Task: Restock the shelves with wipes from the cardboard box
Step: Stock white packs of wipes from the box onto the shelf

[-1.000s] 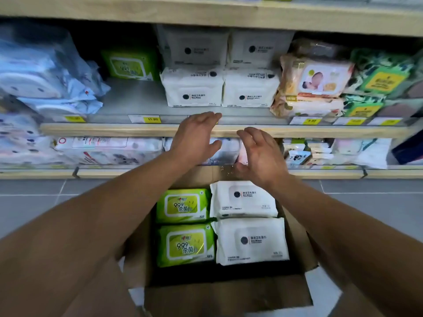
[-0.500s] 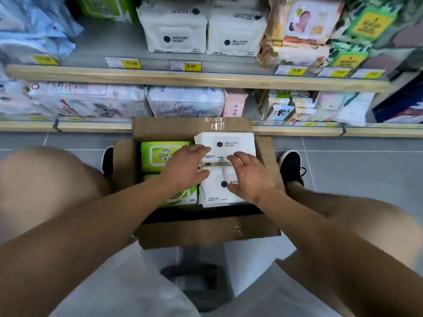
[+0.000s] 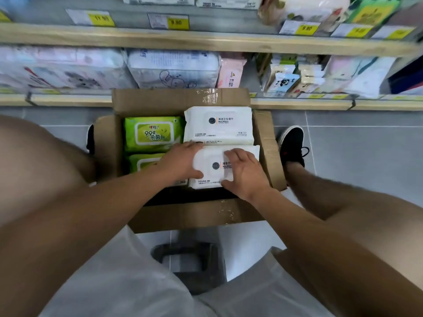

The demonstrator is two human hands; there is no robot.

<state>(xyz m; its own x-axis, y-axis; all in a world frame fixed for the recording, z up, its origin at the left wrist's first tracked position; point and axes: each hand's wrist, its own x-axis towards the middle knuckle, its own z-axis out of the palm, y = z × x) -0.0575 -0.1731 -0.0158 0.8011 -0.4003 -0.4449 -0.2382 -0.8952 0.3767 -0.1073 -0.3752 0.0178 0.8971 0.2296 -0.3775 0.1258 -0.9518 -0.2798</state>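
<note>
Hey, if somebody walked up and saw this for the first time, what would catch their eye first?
Probably both hands, left hand and right hand, gripping a white wipes pack at the near right of the open cardboard box on the floor. Next, the bright green wipes packs on the box's left side, and the yellow price tags along the shelf edge above.

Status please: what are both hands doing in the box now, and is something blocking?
Left hand and right hand grip near white wipes pack. Pack not yet clear of brown cardboard box. Nothing blocking visible.
</note>
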